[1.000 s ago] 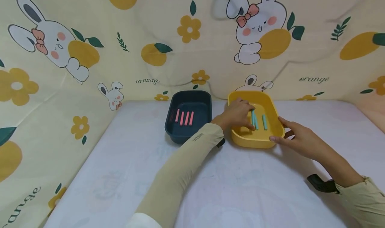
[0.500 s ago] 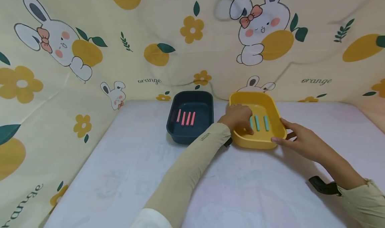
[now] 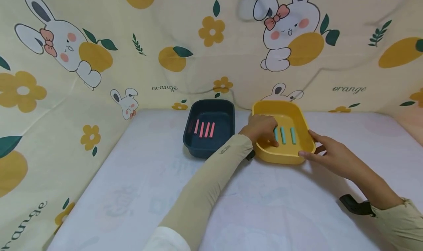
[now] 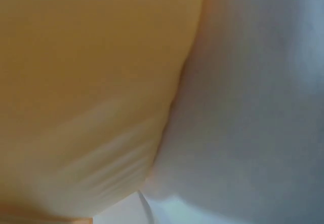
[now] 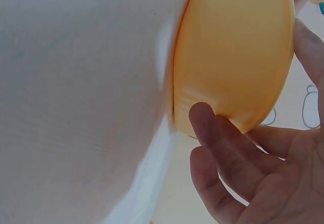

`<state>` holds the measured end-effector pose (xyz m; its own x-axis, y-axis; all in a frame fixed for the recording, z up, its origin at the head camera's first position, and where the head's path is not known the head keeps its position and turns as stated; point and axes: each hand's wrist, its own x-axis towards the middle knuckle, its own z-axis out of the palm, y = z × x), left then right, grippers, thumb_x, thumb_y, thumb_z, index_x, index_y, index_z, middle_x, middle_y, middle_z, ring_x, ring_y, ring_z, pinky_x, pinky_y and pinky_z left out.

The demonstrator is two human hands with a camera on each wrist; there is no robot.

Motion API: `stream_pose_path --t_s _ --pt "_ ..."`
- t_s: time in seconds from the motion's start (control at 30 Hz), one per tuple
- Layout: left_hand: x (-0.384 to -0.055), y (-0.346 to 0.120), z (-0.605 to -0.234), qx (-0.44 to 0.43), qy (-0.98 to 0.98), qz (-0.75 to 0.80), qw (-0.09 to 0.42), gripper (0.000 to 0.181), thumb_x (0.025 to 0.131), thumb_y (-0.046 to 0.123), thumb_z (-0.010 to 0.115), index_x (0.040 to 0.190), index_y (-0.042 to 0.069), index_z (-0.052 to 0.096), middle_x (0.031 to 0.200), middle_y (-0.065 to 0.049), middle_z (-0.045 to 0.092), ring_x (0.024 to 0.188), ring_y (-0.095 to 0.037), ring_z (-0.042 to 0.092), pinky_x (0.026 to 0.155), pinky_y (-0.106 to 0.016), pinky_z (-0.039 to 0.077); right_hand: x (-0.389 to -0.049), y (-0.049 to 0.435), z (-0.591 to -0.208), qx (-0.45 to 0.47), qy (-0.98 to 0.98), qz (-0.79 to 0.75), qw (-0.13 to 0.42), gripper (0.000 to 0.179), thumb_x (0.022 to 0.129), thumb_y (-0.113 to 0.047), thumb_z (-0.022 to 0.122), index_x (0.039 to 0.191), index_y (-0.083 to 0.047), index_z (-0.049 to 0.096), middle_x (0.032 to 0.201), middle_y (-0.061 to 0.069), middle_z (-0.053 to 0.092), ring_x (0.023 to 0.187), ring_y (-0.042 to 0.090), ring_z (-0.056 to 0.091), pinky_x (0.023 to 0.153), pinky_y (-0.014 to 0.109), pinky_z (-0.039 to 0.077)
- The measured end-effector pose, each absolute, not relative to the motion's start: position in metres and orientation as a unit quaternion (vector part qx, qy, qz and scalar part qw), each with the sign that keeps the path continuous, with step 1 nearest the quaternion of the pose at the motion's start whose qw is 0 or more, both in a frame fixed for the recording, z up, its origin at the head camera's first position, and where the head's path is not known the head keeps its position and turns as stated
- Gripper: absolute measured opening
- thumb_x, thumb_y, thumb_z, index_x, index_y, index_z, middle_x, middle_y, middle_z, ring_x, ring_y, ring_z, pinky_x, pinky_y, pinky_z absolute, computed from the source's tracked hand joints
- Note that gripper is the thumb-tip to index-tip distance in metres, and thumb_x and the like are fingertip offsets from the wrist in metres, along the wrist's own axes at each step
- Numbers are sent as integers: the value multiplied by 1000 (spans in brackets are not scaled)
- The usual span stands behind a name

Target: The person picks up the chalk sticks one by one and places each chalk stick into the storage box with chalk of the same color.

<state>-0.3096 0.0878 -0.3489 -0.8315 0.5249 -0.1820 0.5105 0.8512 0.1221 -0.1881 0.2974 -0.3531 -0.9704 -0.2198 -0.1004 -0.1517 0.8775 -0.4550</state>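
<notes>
In the head view, my left hand [image 3: 262,128] is inside the yellow tray [image 3: 279,158], thumb and forefinger at the two ends of a light-blue chalk stick [image 3: 275,133], which they appear to pinch. Part of that stick is hidden. Two more blue sticks, a middle one [image 3: 283,135] and a right one [image 3: 293,136], lie beside it, roughly parallel. At the tray's near right corner, my right hand [image 3: 333,155] grips between thumb and fingers. The right wrist view shows those fingers [image 5: 230,158] curled against the outer wall. Only tray wall [image 4: 86,82] and tabletop show in the left wrist view.
A dark blue tray [image 3: 208,153] stands left of the yellow one, with several pink sticks [image 3: 207,130] in a row. Both trays sit near the back of the white-covered table [image 3: 138,181], close to a printed cloth backdrop [image 3: 185,27]. My left forearm passes in front of the dark tray.
My left hand has shifted the leftmost blue stick slightly left, apart from the middle one, and lowered its fingers. In the last half second almost nothing moves. My right hand stays on the corner.
</notes>
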Motion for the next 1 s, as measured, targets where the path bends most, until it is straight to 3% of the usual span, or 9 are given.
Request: stream_pose_path --t_s 0.23,0.33,0.47,0.6,0.83,1.0 --pt "-308 80 -348 273 956 34 101 41 76 57 80 99 26 66 89 10 58 89 -9 53 79 -26 37 -191 292 -354 -101 966 -225 77 97 93 -57 60 156 3 17 137 33 48 105 40 62 72 42 56" --pt "-310 78 -349 267 958 38 100 56 74 59 81 118 26 68 104 13 63 95 -8 54 82 -26 40 -191 290 -354 -102 965 -227 78 97 93 -57 60 156 3 17 138 34 47 106 40 61 73 43 57" --pt "-313 77 -351 263 958 58 94 79 70 61 82 140 34 57 129 19 61 111 -2 56 90 -23 45 -191 288 -354 -105 964 -229 82 97 93 -57 60 156 5 18 138 34 46 106 40 62 73 43 56" --pt "-315 75 -353 274 955 76 82 80 71 61 82 142 34 55 134 19 60 122 -2 56 95 -23 45 -191 289 -355 -105 965 -227 82 97 93 -57 60 156 5 18 139 34 46 106 40 62 74 44 57" --pt "-312 71 -352 310 935 151 80 75 76 51 82 141 25 57 135 13 62 126 -5 54 104 -19 43 -191 293 -356 -104 965 -225 84 97 94 -56 59 156 4 17 140 34 45 108 42 61 75 47 57" --pt "-305 67 -347 331 917 203 91 74 77 48 82 141 20 57 135 7 61 127 -10 54 104 -16 42 -191 296 -354 -104 966 -222 85 97 94 -55 59 156 5 16 139 35 44 110 45 60 75 48 58"
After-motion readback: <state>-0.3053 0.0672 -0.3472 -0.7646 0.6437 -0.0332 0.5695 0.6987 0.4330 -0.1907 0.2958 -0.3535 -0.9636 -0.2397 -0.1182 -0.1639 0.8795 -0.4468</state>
